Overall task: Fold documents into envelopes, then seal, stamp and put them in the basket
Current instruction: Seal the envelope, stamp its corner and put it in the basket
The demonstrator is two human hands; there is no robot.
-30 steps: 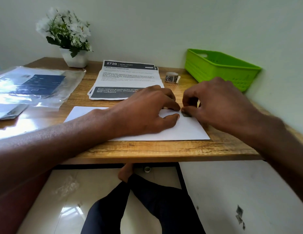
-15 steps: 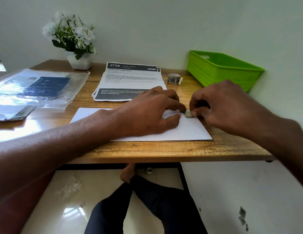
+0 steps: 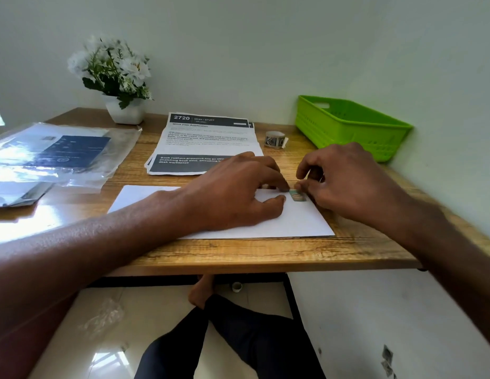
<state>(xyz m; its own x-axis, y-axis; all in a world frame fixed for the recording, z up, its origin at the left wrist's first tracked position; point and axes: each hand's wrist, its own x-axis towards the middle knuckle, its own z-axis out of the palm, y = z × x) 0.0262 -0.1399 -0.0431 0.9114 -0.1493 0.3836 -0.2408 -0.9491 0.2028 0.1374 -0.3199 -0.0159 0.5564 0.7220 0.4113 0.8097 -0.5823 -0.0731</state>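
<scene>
A white envelope (image 3: 293, 222) lies flat near the desk's front edge. A small greenish stamp (image 3: 297, 195) sits on its upper right corner. My left hand (image 3: 238, 195) rests on the envelope and holds it down, its index fingertip and thumb just left of the stamp. My right hand (image 3: 347, 181) has its fingers curled, and its fingertips pinch the stamp's right edge. A stack of printed documents (image 3: 205, 140) lies behind the envelope. The green basket (image 3: 347, 127) stands at the back right against the wall.
A small roll of stamps (image 3: 274, 139) sits between the documents and the basket. A white pot of flowers (image 3: 123, 110) stands at the back. Clear plastic sleeves with a dark blue book (image 3: 60, 151) cover the desk's left side. The wall runs close on the right.
The stamp now shows more fully on the envelope's corner as my right fingers drew back a little to the right. My left hand has stayed on the envelope.
</scene>
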